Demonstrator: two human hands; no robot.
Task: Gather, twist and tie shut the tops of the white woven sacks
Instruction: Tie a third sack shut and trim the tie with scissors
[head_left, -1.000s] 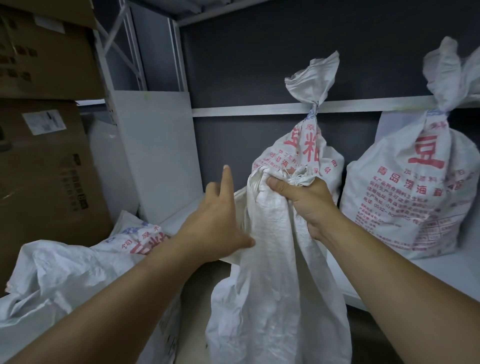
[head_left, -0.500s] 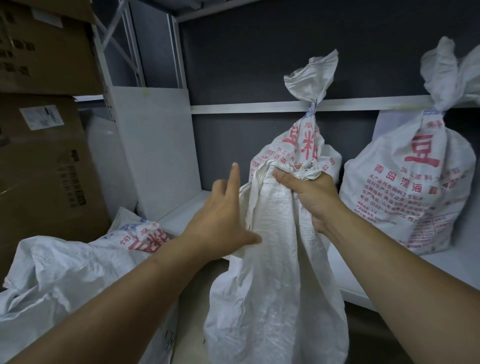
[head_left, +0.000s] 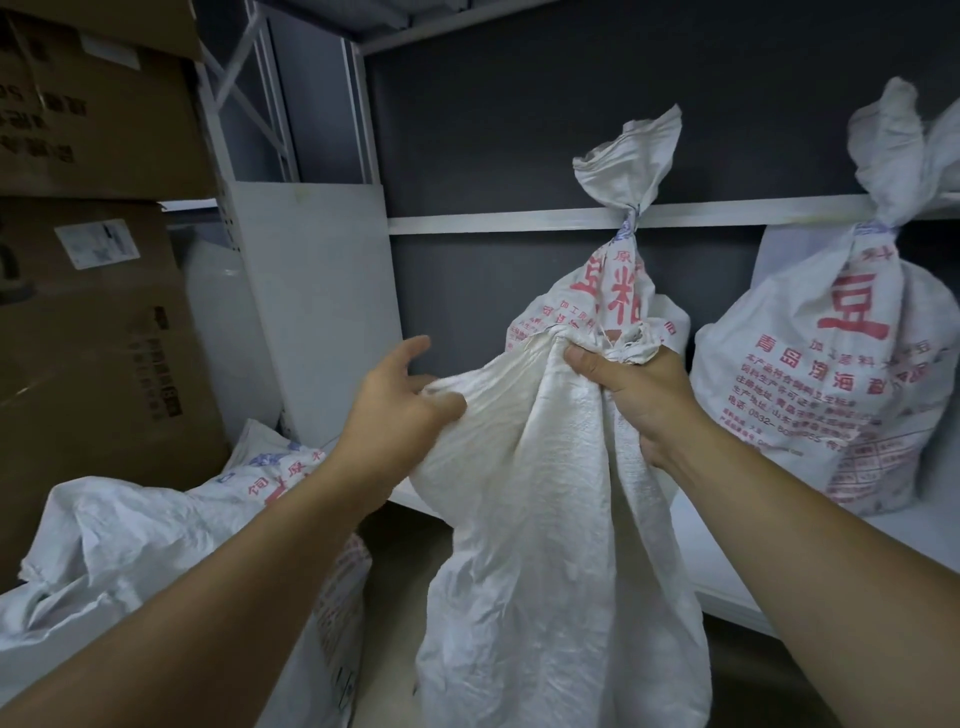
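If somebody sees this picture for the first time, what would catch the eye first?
First, the plain white sack held up in the centre: the right hand grips its gathered top, and the left hand pinches a fold at its left edge. Next, on the shelf behind, a tied sack with red print stands directly behind the hands, and a second tied sack at the right.

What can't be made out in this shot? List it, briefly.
Head view:
- held sack: contents hidden by its own cloth.
- right hand: fingers hidden behind the gathered top.
- far-right tied sack: cut off by the frame edge.
- cardboard box label: print too small and blurred.
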